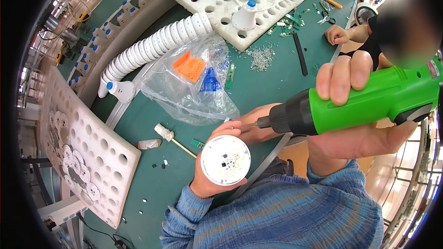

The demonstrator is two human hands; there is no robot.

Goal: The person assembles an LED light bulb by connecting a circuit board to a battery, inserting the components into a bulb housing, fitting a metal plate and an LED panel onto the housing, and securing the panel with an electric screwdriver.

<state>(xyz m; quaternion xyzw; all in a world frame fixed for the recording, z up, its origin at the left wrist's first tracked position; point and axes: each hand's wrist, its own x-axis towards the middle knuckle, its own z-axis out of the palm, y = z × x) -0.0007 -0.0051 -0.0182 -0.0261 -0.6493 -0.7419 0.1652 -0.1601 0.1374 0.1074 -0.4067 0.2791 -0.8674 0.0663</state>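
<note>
My left hand (202,182) is wrapped round a white LED bulb body (214,168), its round board with small chips facing up. In my right hand (341,80) is a green electric screwdriver (369,103) with a black nose, lying nearly level. Its thin bit (249,125) points left, the tip close to the fingers above the bulb's rim. A small screw seems to be at the tip, too small to be sure. More skin shows behind the bit; I cannot tell whose hand it is. Beyond lies a clear plastic bag (161,87) with orange and blue pieces inside.
A stack of white cups (157,46) lies behind the bag. A perforated foam board (210,0) carries bulb bodies; another foam board (99,157) stands left. A screw pile (260,57), black strip (300,54) and wooden stick (184,148) lie on the green table. A co-worker's hand (337,34) rests at right.
</note>
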